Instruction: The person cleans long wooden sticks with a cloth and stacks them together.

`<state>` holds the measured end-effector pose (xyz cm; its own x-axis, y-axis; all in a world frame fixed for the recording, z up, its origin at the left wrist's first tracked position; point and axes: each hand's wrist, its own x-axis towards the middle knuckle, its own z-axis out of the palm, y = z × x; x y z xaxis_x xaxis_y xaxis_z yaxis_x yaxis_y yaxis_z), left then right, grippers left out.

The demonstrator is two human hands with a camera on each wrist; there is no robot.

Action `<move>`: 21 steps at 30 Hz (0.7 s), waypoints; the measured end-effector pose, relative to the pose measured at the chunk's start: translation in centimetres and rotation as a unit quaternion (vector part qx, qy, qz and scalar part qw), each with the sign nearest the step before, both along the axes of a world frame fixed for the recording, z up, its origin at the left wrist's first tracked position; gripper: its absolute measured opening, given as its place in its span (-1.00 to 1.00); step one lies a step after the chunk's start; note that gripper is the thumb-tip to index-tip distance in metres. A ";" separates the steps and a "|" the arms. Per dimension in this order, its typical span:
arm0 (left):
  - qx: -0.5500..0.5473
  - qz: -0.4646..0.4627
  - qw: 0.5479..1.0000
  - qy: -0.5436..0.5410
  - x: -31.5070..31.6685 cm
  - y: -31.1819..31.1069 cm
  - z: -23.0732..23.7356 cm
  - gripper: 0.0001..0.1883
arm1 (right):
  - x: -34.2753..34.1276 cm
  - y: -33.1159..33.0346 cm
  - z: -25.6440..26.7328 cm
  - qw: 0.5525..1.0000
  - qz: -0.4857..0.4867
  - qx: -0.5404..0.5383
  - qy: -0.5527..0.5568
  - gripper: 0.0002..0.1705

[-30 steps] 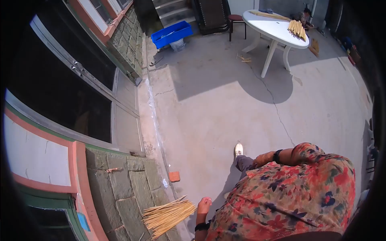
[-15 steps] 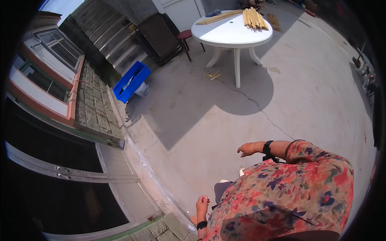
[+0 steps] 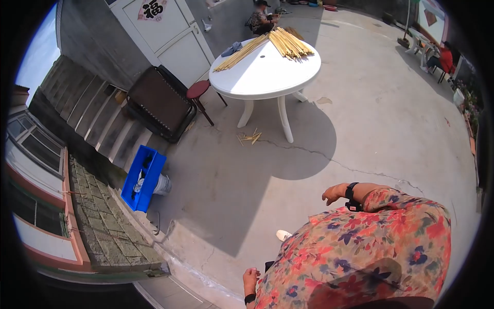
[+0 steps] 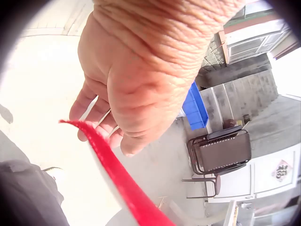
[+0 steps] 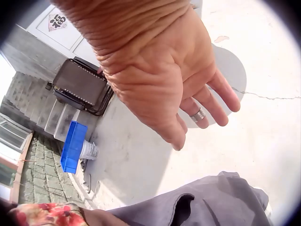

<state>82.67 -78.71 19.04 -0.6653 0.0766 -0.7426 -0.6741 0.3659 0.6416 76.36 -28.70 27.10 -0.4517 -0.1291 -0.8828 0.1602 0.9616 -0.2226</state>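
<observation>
My left hand (image 3: 251,280) hangs low beside the flowered shirt, holding nothing. In the left wrist view its fingers (image 4: 96,110) are loosely bent, and a red strap (image 4: 120,174) crosses in front of them. The right hand (image 3: 335,193) is held out ahead of the body, also free of any object. Seen from the right wrist, its fingers (image 5: 221,96) are relaxed and spread a little, one wearing a silver ring (image 5: 198,115). Ahead stands a white oval table (image 3: 242,85) bearing bundles of thin wooden sticks (image 3: 290,45), beyond reach of both hands.
Loose sticks (image 3: 251,137) lie on the concrete before the table. A dark red stool (image 3: 198,89), a folded brown lounger (image 3: 159,103) and a blue bin (image 3: 135,198) on a white bucket (image 3: 163,185) stand to the left. Two people sit farther back.
The view has swung up and closer to the table. The stick bundle by the stone wall has left view. My right arm reaches forward; the left hand stays low and bare.
</observation>
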 end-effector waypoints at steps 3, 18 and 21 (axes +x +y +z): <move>-0.043 0.018 0.999 0.012 -10.7 -0.3 1.5 -0.74 | -4.7 1.2 1.2 0.997 -0.070 -0.021 0.033 -0.43; -0.031 -0.101 0.993 -0.061 -37.4 -5.7 -8.2 -0.78 | -33.8 -1.4 -7.6 0.995 -0.088 -0.003 0.048 -0.55; -0.041 0.025 0.997 -0.066 -39.0 -8.8 -7.6 -0.78 | -43.8 -4.0 -5.1 0.987 -0.108 -0.074 0.092 -0.51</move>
<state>43.70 -87.51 11.42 -0.5627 -0.0186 -0.8265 -0.7696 0.3768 0.5155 32.57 -32.75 22.03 -0.6330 -0.1344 -0.7624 0.3015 0.8642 -0.4027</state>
